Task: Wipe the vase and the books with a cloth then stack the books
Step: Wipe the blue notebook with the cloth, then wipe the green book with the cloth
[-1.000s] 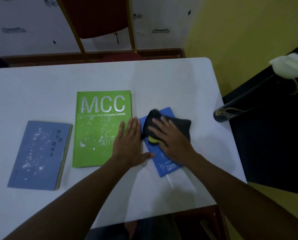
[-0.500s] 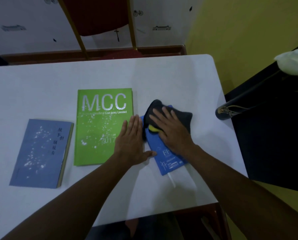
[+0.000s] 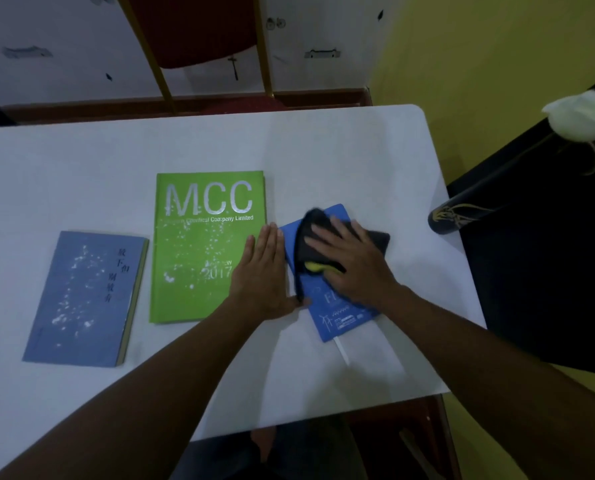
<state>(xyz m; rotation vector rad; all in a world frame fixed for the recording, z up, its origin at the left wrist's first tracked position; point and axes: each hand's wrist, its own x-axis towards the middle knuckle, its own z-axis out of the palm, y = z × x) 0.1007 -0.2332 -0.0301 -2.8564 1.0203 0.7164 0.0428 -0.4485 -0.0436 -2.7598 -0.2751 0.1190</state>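
Observation:
Three books lie on the white table (image 3: 323, 150). At the left is a grey-blue book (image 3: 84, 299) speckled with white dust. A dusty green book (image 3: 202, 244) marked MCC lies in the middle. My right hand (image 3: 351, 265) presses a dark cloth (image 3: 316, 237) with a yellow patch flat onto a small blue book (image 3: 337, 313) at the right. My left hand (image 3: 261, 275) lies flat, fingers together, across the green book's right edge and the blue book's left edge, pinning them. A tall black vase (image 3: 462, 213) with a gold pattern stands at the table's right edge, holding a white flower (image 3: 583, 119).
A red chair (image 3: 192, 32) with gold legs stands behind the far edge. The table's right edge runs along a yellow floor and a dark area. A white ribbon marker (image 3: 342, 351) trails out of the blue book toward me.
My right hand has rubbed the cloth slightly up and right over the blue book. My left hand has stayed in place.

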